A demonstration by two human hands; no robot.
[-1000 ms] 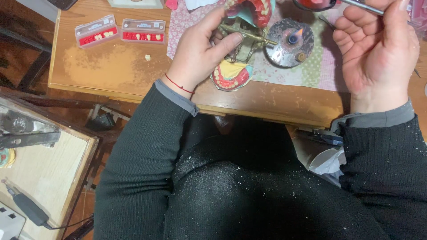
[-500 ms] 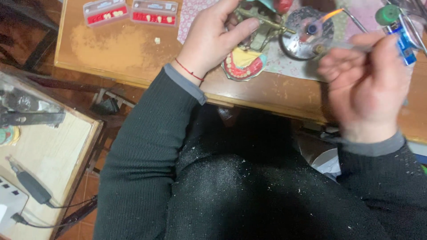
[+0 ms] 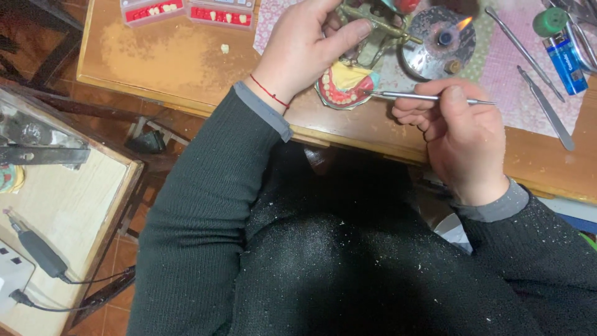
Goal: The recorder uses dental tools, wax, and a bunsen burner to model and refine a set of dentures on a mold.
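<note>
The denture model (image 3: 343,87), pink wax set with teeth, sits at the wooden table's (image 3: 174,62) near edge in a brass articulator (image 3: 373,31) gripped by the left hand (image 3: 305,46); the right hand (image 3: 463,134), raised half a second ago, has come down and pinches a thin metal instrument (image 3: 429,97), tip touching the wax. Beyond stand a lit burner (image 3: 438,40), blue lighter (image 3: 564,62) and tooth trays (image 3: 186,11), the trays cut off at the top edge.
</note>
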